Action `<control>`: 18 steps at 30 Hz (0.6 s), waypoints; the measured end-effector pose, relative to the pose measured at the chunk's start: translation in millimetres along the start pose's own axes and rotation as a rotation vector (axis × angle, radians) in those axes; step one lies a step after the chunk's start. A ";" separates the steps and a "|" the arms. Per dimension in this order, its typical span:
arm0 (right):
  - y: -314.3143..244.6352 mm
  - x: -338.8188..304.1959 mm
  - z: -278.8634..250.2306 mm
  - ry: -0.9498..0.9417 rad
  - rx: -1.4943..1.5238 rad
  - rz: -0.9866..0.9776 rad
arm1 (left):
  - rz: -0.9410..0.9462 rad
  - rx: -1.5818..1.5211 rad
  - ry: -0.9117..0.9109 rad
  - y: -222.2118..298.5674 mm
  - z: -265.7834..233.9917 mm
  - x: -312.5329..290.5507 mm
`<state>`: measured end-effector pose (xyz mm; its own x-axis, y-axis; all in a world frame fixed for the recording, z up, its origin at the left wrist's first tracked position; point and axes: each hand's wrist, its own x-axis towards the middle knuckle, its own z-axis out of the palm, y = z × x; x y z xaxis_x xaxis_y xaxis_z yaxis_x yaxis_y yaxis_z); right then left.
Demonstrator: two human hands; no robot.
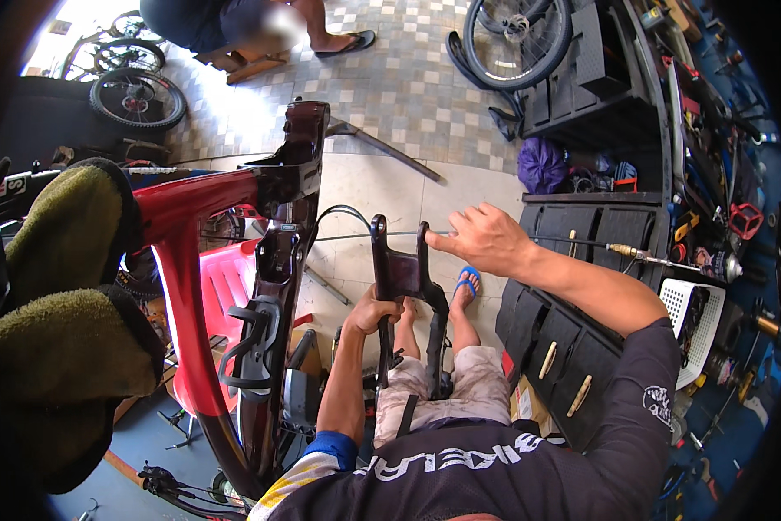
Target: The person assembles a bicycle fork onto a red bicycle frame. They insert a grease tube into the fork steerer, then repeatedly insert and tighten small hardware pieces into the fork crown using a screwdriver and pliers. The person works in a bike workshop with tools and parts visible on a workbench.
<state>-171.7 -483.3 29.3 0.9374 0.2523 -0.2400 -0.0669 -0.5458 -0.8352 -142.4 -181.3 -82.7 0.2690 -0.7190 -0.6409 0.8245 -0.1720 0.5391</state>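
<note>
A dark bicycle swingarm (pixel 403 276) stands before me, its two prongs pointing away and its longer stays running down toward my lap. My left hand (pixel 376 311) is closed round its left side, below the crosspiece. At the right prong's tip, my right hand (pixel 486 239) reaches in with its thumb stretched out against the end. The other fingers of that hand are loosely bent and apart from the thumb. Nothing shows in them. Left of the swingarm is a red and dark bicycle frame (pixel 177 260) with a black bottle cage (pixel 256 343) on it.
A thin hose (pixel 564 240) with a brass fitting crosses behind my right hand. Black drawers (pixel 573 347) and a white basket (pixel 692 326) flank me on the right. A pink plastic chair (pixel 225 282) stands behind the frame. Another person (pixel 225 26) sits far left.
</note>
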 end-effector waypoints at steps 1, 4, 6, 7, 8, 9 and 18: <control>-1.9 0.5 -0.7 -0.041 0.110 0.057 | 0.000 0.001 -0.004 2.1 0.8 -0.4; -6.7 1.1 7.5 -0.160 0.447 0.196 | -0.004 0.021 0.006 1.2 0.3 -1.0; -5.1 -0.7 8.0 -0.149 0.447 0.197 | -0.006 0.000 0.003 5.0 4.2 -2.5; -4.2 -1.9 8.7 -0.143 0.447 0.197 | -0.007 -0.010 0.002 6.3 5.9 -2.8; -3.5 -3.1 10.4 -0.140 0.449 0.196 | -0.008 -0.012 0.008 5.6 5.9 -3.1; -3.0 -4.2 12.2 -0.136 0.451 0.195 | -0.009 -0.013 0.015 4.8 5.9 -3.3; -11.4 0.9 8.6 -0.017 0.217 0.138 | -0.027 0.002 -0.005 0.6 -0.9 -1.1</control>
<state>-173.0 -469.9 34.4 0.9085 0.2019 -0.3660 -0.2673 -0.3923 -0.8801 -141.8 -179.9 -82.2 0.2443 -0.7174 -0.6525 0.8302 -0.1930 0.5230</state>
